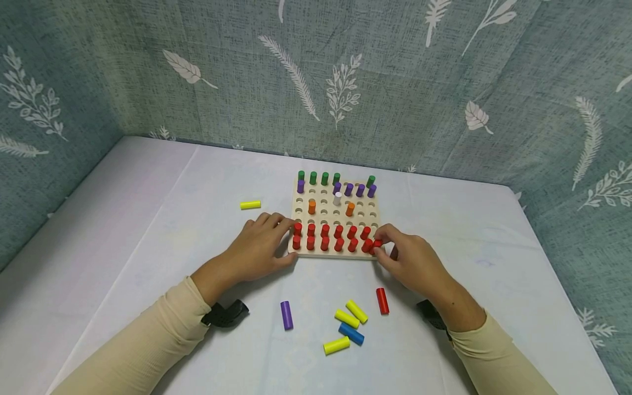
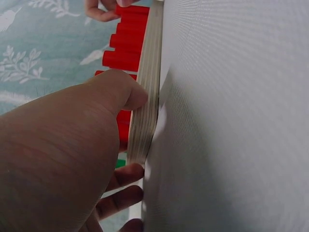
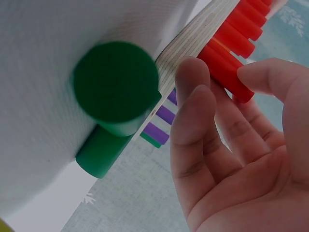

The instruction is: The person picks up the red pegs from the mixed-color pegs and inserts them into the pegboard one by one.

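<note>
A wooden pegboard [image 1: 333,255] stands on the table with two rows of red pegs along its front. My left hand [image 1: 261,247] holds the board at its front left corner, the thumb on the plywood edge [image 2: 147,82] and the fingers along the left side. At the front right corner my right hand [image 1: 415,260] pinches a red peg [image 3: 227,70] between thumb and fingers. The peg's lower end is at the board; its seat is hidden. Beside the board in the right wrist view lie green pegs [image 3: 104,152], hidden from the head view by the right hand.
Nearer me lie a purple peg [image 1: 287,315], a blue peg [image 1: 351,333], a red peg [image 1: 382,301] and several yellow pegs [image 1: 337,345]. Another yellow peg [image 1: 250,204] is left of the board. Green pegs [image 1: 313,178] and purple pegs [image 1: 348,190] stand in its back rows.
</note>
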A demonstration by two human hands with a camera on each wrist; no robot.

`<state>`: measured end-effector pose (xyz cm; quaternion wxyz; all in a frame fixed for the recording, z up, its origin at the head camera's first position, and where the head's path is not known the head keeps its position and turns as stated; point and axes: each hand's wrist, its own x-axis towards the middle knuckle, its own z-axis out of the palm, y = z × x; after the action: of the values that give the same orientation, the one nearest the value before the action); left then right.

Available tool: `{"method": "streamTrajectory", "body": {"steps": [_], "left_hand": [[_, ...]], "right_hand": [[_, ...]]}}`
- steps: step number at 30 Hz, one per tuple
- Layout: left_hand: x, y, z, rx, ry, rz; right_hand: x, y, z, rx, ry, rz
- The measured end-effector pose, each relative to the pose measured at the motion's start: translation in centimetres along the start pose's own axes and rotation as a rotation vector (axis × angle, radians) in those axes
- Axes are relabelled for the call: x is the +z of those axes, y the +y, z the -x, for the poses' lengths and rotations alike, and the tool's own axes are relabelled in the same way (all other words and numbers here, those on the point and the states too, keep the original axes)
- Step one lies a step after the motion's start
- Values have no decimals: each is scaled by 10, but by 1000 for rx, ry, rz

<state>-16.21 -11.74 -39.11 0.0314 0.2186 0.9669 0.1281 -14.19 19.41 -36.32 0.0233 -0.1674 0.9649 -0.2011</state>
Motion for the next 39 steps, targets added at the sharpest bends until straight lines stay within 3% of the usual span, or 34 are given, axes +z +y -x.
{"method": "streamTrajectory", "body": {"steps": [13,24,39], "left_hand": [[-1,1,-1,-1,-2,4],[-1,0,0,-4,-11,8],[0,0,0,-9,-10,11]], "right_hand": [[-2,-2,3,-42,24,25],[-3,-11,3,-19,-7,15],[-7,-5,4,-40,40,21]]}}
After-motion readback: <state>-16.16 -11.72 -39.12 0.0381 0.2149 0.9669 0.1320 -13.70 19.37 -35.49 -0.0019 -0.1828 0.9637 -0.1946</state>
